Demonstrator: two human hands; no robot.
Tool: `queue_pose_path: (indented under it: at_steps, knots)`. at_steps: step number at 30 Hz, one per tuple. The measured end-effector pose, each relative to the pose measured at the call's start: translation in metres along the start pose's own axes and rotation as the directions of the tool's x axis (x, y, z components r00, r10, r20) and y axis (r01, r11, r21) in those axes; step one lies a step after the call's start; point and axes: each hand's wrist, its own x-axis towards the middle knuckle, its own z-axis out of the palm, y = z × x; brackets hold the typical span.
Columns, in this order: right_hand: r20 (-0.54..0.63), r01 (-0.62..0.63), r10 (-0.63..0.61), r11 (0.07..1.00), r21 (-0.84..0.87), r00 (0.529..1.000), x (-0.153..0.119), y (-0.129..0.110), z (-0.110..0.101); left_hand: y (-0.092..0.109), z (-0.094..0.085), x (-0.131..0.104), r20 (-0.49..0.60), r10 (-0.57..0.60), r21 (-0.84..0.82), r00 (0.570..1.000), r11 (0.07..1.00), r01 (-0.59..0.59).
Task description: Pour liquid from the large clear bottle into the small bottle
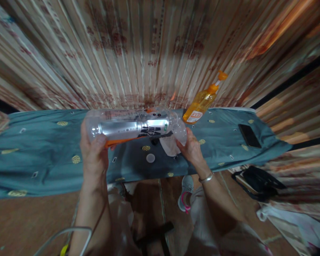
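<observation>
A large clear plastic bottle (117, 129) with a silver label, dark lettering and an orange edge lies sideways in the air above the cloth-covered table. My left hand (94, 145) is wrapped round its wide end, thumb on the near side. At the narrower right end, my right hand (191, 145) pinches a thin, whitish, translucent piece (170, 146) that hangs below the bottle; whether it is cloth or plastic I cannot tell. A small white round cap (150, 158) lies on the table below the bottle.
An amber pump bottle (200, 105) with an orange top stands behind my right hand. A black phone (249, 136) rests on the green patterned tablecloth (53, 142). Pleated curtains (149, 53) hang behind. On the floor at right lies a black bag (264, 181).
</observation>
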Motion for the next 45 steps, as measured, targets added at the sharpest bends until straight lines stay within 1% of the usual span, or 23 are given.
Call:
queue_pose_path:
  at_steps: [12,16,22,31,40,45]
  knots:
    - [-0.020,0.008,-0.008,1.000,0.013,1.000,-0.0003,0.0011,0.0013,-0.0035,-0.0030,-0.0007,0.037,0.039,0.021,0.999,0.999,-0.040]
    - [-0.002,-0.002,0.002,1.000,0.012,1.000,0.0000,-0.0006,-0.0008,-0.0037,-0.0035,-0.0005,0.052,0.049,0.015,0.997,0.999,-0.050]
    - [0.015,-0.006,0.006,1.000,-0.002,1.000,0.0000,-0.0005,-0.0011,-0.0030,-0.0031,-0.0005,0.021,0.033,0.003,0.999,0.999,-0.034]
    - [0.005,-0.002,0.002,1.000,-0.005,1.000,-0.0008,0.0007,0.0000,-0.0041,-0.0050,-0.0002,0.043,0.048,0.039,0.998,0.998,-0.049]
    - [0.002,0.007,-0.007,1.000,0.017,1.000,-0.0003,0.0009,-0.0001,0.0003,-0.0012,-0.0001,0.001,0.020,0.011,1.000,1.000,-0.020]
    - [-0.002,-0.003,0.003,1.000,0.024,1.000,-0.0006,0.0002,0.0010,0.0000,-0.0029,0.0007,0.016,0.040,0.031,0.999,0.999,-0.040]
